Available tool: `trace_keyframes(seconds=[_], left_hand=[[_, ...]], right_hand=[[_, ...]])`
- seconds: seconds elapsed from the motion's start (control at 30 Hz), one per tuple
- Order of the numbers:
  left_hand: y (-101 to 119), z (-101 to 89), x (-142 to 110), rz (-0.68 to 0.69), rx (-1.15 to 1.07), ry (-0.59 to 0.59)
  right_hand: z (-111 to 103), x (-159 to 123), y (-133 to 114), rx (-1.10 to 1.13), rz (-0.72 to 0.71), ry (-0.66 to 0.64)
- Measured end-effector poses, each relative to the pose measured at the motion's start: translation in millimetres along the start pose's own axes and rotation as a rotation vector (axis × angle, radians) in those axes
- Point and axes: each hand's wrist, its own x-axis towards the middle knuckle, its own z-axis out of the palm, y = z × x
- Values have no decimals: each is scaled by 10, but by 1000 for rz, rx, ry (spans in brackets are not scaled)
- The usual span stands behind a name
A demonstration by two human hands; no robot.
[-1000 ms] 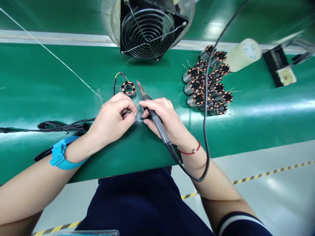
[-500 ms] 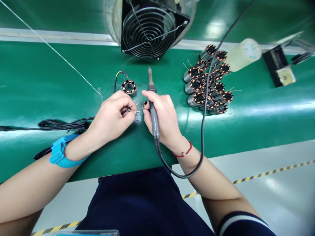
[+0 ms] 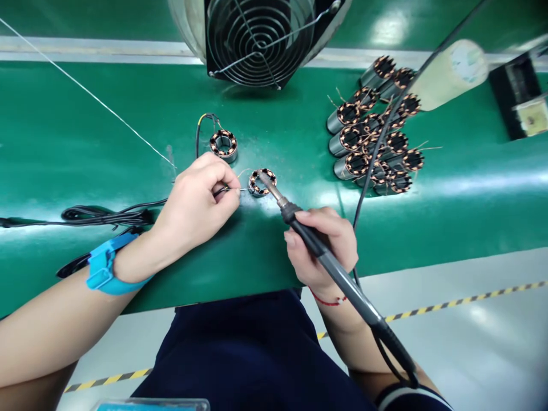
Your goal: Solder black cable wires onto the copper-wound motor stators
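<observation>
Pinching thumb and forefinger together, the left hand [image 3: 203,194] holds a wire lead [image 3: 242,189] whose end points toward the near stator [image 3: 253,186], upright on the tabletop [image 3: 291,131] between the hands. The right hand [image 3: 338,235] is curled around the soldering iron [image 3: 346,282]; its tip overlaps the stator's ring, contact uncertain. For a sound joint, the lead should probably be kept steady and heat brief, clear of fingertips and neighbouring windings. At right, the pale cylinder [image 3: 449,80] bears end markings too blurred to read.

Workshop bench [image 3: 257,251], soldering iron [image 3: 349,286], clustered stators [image 3: 372,124]
</observation>
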Motion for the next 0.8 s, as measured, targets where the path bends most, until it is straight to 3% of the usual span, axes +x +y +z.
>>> trace_keyframes(seconds=[0.13, 0.8], left_hand=[[27, -2, 2, -7, 17, 10], [30, 4, -1, -10, 22, 13]], right_hand=[[-5, -14, 1, 43, 2, -55], [24, -34, 32, 26, -19, -38]])
